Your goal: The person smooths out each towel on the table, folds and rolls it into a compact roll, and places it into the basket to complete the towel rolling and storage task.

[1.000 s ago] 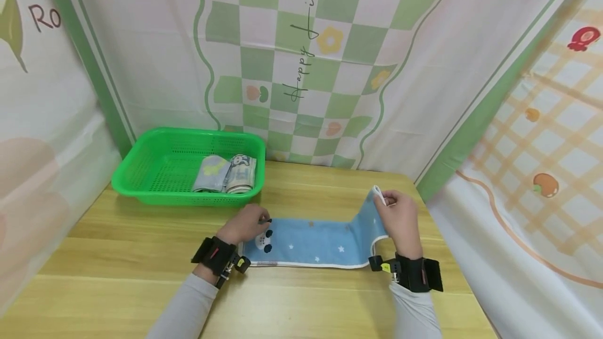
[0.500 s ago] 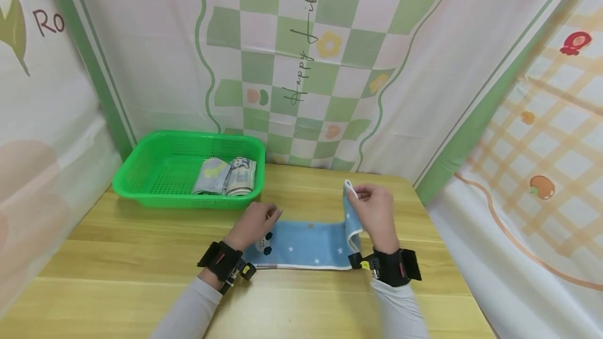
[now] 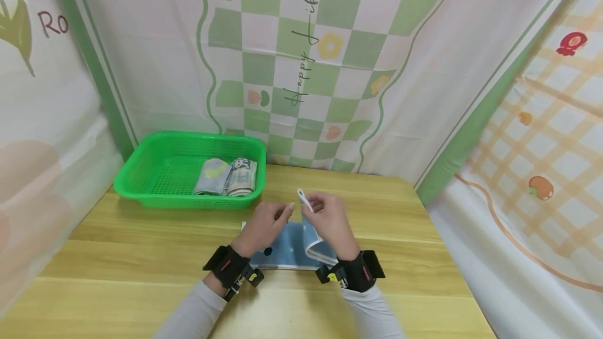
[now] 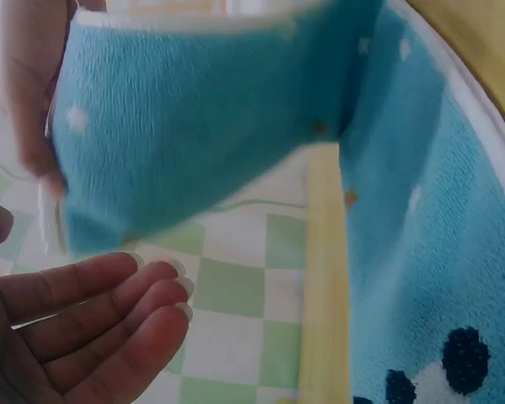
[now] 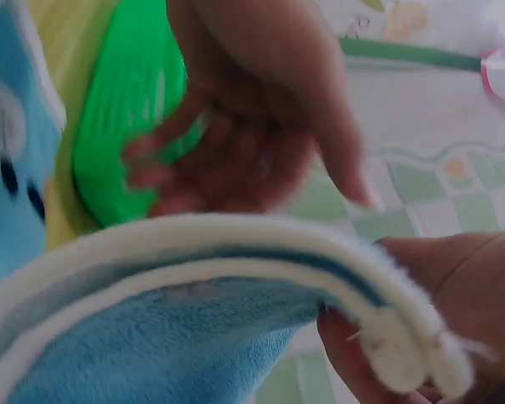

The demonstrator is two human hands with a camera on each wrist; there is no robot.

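A blue towel (image 3: 288, 249) with white edging, small stars and a black-and-white animal design lies as a long strip on the table. My right hand (image 3: 331, 223) pinches its right end and holds that part raised and bent over toward the left. In the right wrist view, the doubled white edge of the towel (image 5: 177, 337) sits between my right thumb and fingers. My left hand (image 3: 264, 228) hovers over the towel's left part, holding nothing. Its fingers (image 4: 109, 337) are extended and slightly bent in the left wrist view, just beside the lifted end.
A green plastic basket (image 3: 188, 201) stands at the back left of the wooden table (image 3: 410, 286). Inside it are a folded grey cloth (image 3: 212, 176) and a folded beige cloth (image 3: 242, 178). A patterned curtain (image 3: 301, 67) hangs behind and along both sides.
My right hand has carried the towel's right end leftward over the rest of the strip. My left hand has lifted from the towel's left end and shifted slightly right.
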